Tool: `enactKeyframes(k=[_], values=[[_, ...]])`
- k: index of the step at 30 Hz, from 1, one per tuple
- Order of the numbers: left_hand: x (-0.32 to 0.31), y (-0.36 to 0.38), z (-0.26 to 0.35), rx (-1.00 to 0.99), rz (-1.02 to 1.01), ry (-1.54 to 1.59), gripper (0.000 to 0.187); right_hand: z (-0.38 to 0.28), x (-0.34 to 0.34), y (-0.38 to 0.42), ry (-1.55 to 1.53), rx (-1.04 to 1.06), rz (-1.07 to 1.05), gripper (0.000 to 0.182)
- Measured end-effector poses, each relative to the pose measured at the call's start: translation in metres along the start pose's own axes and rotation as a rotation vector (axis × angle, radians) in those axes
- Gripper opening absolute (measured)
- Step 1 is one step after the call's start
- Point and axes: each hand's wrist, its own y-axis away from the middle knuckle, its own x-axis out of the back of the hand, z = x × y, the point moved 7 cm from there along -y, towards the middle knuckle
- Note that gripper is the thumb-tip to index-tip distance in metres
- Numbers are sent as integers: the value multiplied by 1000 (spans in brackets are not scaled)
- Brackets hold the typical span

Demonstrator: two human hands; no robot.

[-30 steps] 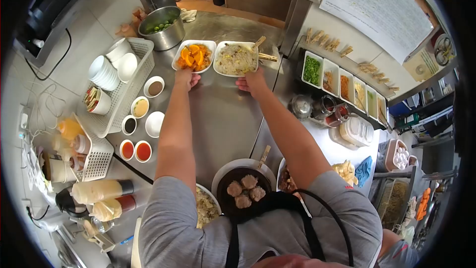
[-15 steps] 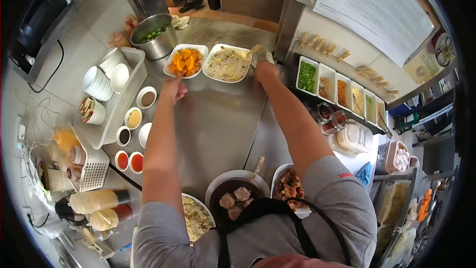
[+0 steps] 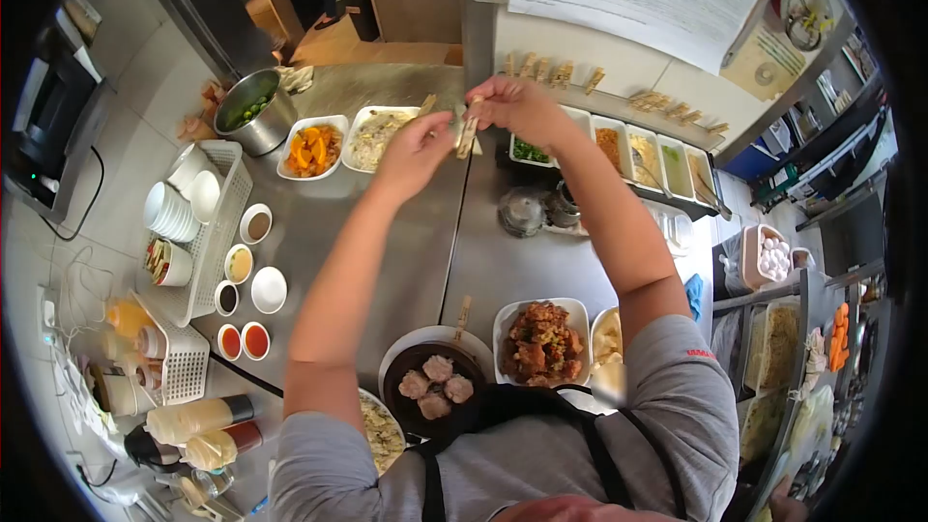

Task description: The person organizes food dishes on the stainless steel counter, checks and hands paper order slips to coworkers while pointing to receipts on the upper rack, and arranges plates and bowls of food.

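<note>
My right hand [image 3: 514, 108] pinches a wooden clothespin [image 3: 469, 135], which points down toward the steel counter. Close to it on the left is my left hand [image 3: 418, 150], its fingers curled together; whatever they may hold is too small to make out. Just beyond the left hand stands a white dish of pale rice-like food [image 3: 372, 140] with a clothespin clipped on its far right rim. Beside that dish is another white dish, topped with orange slices [image 3: 312, 150]. A row of white tubs [image 3: 577, 121] of garnishes lies near my right forearm.
Sauce bowls [image 3: 256, 222] and a white basket [image 3: 217, 232] line the left side, below a steel pot [image 3: 253, 111] of greens. Nearest me are a bowl of meatballs [image 3: 437, 387] and a plate of fried pieces [image 3: 543, 340]. More clothespins [image 3: 551, 72] hang along the wall.
My left hand has left the orange-topped dish and come over beside my right hand. The right hand now shows a clothespin in its fingers. The view has swung to the right.
</note>
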Motion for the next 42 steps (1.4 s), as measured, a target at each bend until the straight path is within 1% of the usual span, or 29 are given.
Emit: enactKeyframes(k=[1, 2, 3, 4, 5, 7, 8, 9, 11, 12, 15, 16, 18, 19, 20, 21, 24, 27, 30, 33, 34, 36, 37, 39, 41, 42], values=[[-16, -7, 5, 1, -6, 61, 27, 3, -2, 3, -20, 33, -27, 17], [-31, -13, 10, 2, -13, 121, 26, 4, -2, 10, -6, -38, 7, 20], [-41, -18, 15, 3, -20, 181, 26, -1, 14, 14, 213, 6, 78, 21], [-49, -18, 12, 115, -86, 144, 25, -7, 36, 19, 433, 49, 148, 22], [-51, -21, 8, 135, -35, 185, 25, -13, 58, 22, 652, 91, 217, 23], [-55, -23, -13, 186, 72, 269, 25, -35, 124, 36, 1168, 66, 663, 27], [-57, -23, -20, 205, 95, 355, 24, -33, 145, 39, 1340, 23, 698, 26], [-58, -24, -25, 250, 123, 369, 24, -31, 157, 41, 1511, -19, 730, 25], [-59, -29, -35, 340, 184, 397, 25, -22, 157, 29, 1590, 43, 614, 23], [-59, -35, -37, 343, 161, 345, 27, -18, 155, 23, 1629, 73, 556, 23], [-62, -59, -38, 357, 137, 346, 30, -12, 134, 4, 1556, 245, 549, 21], [-62, -67, -34, 327, 150, 293, 28, -10, 129, -2, 1538, 237, 540, 21], [-64, -81, -29, 270, 163, 287, 28, -7, 120, -15, 1503, 226, 521, 20], [-64, -89, -29, 242, 172, 285, 28, -4, 118, -22, 1494, 184, 503, 20], [-60, -97, -29, 200, 181, 218, 28, 1, 115, -27, 1484, 141, 484, 19], [-59, -102, -33, 199, 203, 214, 26, 6, 115, -31, 1473, 97, 464, 18], [-51, -114, -42, 179, 272, 247, 24, 13, 116, -43, 1535, 83, 433, 13], [-38, -123, -50, 82, 376, 264, 23, 9, 114, -44, 1612, 248, 370, 9], [-46, -129, -39, 1, 299, 222, 23, 19, 116, -42, 1653, 262, 335, 9], [-63, -142, -30, -138, 300, 54, 22, 21, 119, -43, 1632, 231, 334, 9], [-69, -145, -29, -164, 308, 19, 17, 22, 119, -44, 1622, 216, 330, 9], [-79, -149, -25, -162, 305, -105, 14, 21, 120, -44, 1604, 188, 324, 10], [-82, -151, -23, -160, 305, -167, 13, 22, 122, -45, 1601, 138, 309, 10], [-87, -149, -14, -317, 347, -394, 12, 19, 119, -44, 1596, 45, 277, 12], [-93, -144, -4, -456, 355, -676, 13, 21, 122, -43, 1651, 37, 290, 13], [-95, -146, 1, -388, 280, -629, 13, 24, 122, -45, 1668, 52, 295, 13]])
